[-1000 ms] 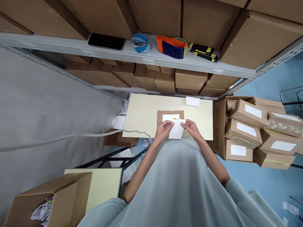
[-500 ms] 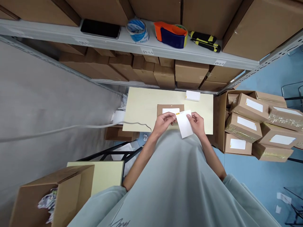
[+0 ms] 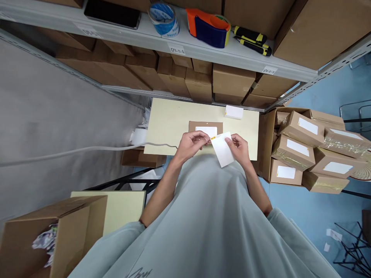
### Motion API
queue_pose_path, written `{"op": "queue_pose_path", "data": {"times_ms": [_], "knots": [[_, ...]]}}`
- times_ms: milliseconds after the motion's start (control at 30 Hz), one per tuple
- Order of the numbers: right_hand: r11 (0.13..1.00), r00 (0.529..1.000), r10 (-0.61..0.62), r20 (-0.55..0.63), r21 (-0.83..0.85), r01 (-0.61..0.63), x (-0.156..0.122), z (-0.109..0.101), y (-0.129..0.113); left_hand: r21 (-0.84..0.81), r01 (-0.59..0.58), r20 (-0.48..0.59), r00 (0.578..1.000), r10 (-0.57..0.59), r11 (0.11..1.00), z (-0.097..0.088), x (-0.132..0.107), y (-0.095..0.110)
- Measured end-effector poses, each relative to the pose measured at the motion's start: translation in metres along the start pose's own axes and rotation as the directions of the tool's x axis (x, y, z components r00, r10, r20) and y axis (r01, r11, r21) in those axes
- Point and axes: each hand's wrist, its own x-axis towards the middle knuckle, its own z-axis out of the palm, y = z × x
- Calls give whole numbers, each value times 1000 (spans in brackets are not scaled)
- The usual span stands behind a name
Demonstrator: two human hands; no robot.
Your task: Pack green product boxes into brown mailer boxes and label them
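Note:
A white label sheet (image 3: 222, 151) with a small yellow mark at its top left corner is held tilted in front of my shirt. My right hand (image 3: 240, 148) pinches its right edge, thumb on top. The fingers of my left hand (image 3: 191, 144) are pinched together at the marked corner; whether they grip its very edge is hard to see. Just beyond the hands, a brown cardboard box (image 3: 191, 126) bearing a white label lies on the cream table (image 3: 171, 119), partly covered by my left hand.
A stack of white labels (image 3: 234, 112) sits at the table's back. A large carton (image 3: 265, 150) on the right holds several labelled boxes. On the shelf (image 3: 124, 37) lie a phone (image 3: 112, 14), blue tape (image 3: 164, 20), a tape dispenser (image 3: 208, 29) and cutters (image 3: 252, 40). A cable (image 3: 87, 150) reaches the table.
The view has shifted, so the shelf sits higher and most things appear further left. Both hands keep nearly the same pose around the label sheet.

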Motion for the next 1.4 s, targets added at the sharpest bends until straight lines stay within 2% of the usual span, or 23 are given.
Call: {"op": "queue_pose_path", "data": {"times_ms": [133, 500, 733, 867, 1000, 1167, 1400], "knots": [[999, 1000, -29, 3, -13, 29, -3, -1, -2, 34, -54, 39, 998, 53, 998, 2, -4, 11], [999, 998, -51, 48, -6, 51, -3, -6, -1, 68, -73, 167, 984, 61, 995, 4, -9, 28], [994, 992, -100, 78, -23, 103, 2, 2, 11, -18, -68, 239, 969, 71, 998, 12, -14, 27], [973, 977, -212, 1, -93, 212, -2, 10, 7, -22, -91, 221, 971, 93, 996, 20, -15, 18], [959, 962, -269, 35, -83, 271, -16, 12, -5, -7, -119, 141, 983, 119, 993, 27, -16, 11], [957, 960, -279, 7, -81, 278, -27, 13, -15, 41, -155, 126, 981, 149, 987, 33, -19, 9], [969, 973, -232, -22, -95, 229, -26, 10, -14, 106, -181, 125, 978, 168, 978, 37, -21, 8]]}}
